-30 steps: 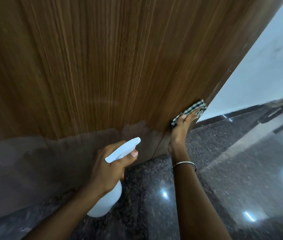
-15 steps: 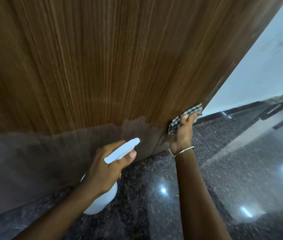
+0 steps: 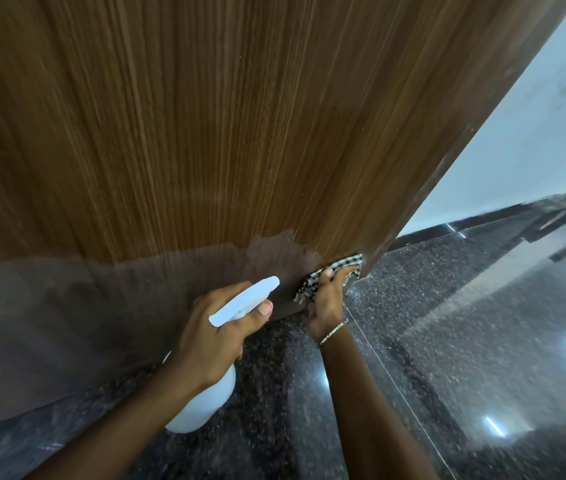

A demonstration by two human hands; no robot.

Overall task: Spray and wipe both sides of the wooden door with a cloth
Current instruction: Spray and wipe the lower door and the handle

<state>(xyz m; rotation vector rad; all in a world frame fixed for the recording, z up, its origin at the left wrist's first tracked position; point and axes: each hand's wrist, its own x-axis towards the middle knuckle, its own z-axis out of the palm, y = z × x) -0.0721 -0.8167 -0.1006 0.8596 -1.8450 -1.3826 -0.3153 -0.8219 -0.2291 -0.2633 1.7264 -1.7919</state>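
Note:
The wooden door (image 3: pixel 226 133) fills most of the view, brown with vertical grain and a darker, duller band along its bottom. My right hand (image 3: pixel 326 301) presses a black-and-white checked cloth (image 3: pixel 338 268) against the door's lower right corner, just above the floor. My left hand (image 3: pixel 215 336) grips a white spray bottle (image 3: pixel 205 400) by its neck, the white trigger head pointing up and right towards the door, a little left of the cloth.
A polished dark speckled stone floor (image 3: pixel 447 341) lies under the door and to the right, reflecting ceiling lights. A pale wall (image 3: pixel 534 133) with a dark skirting strip runs behind the door's right edge.
My right hand has slid the cloth down the door's right edge to the bottom corner. The left hand with the bottle has stayed roughly in place.

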